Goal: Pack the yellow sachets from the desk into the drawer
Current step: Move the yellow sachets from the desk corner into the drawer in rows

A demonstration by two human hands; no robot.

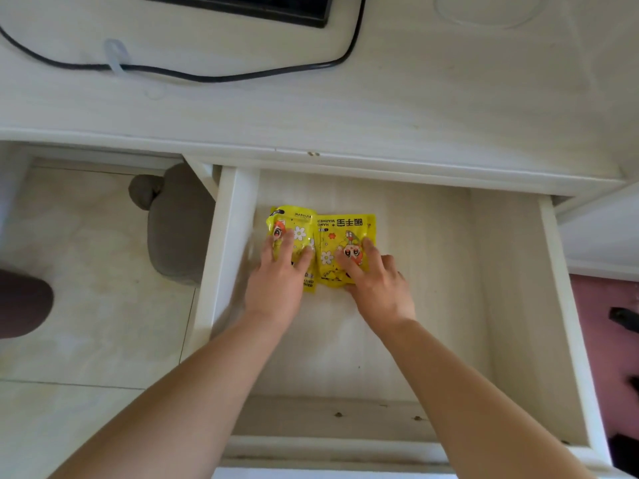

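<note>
My L hand [276, 281] lies flat with its fingers spread, pressing down on the left sachet [294, 226]. My R hand [378, 286] has bent fingers on top of the right sachet [340, 233] & the thumb at its near edge; can't tell if it's pinching or just pushing.

Both sachets are glossy yellow plastic, rectangular & crinkled, w/ cartoon faces, white daisies & black "HAND WARMER" print that reads upside down from my side. They lie side by side, edges meeting in the middle, on the floor of the open drawer [415, 305], in its far-left part near the left wall. The drawer has white-painted sides & a pale wood-grain bottom; the near inner face is a raw board w/ screw heads.

Beyond the drawer is the desk [380, 105], its top a pale whitish wood-grain laminate. On it a thin black cable [214, 77] curves left to right, held by a clear plastic clip [116, 57]. A flat black item [242, 8] sits at the far edge, cut off by the frame.

Left of the drawer, under the desk, are glossy beige floor tiles [86, 288] & a soft grey rounded shape [179, 229], poss. a cushion. At far right is a pink surface [601, 305].
</note>
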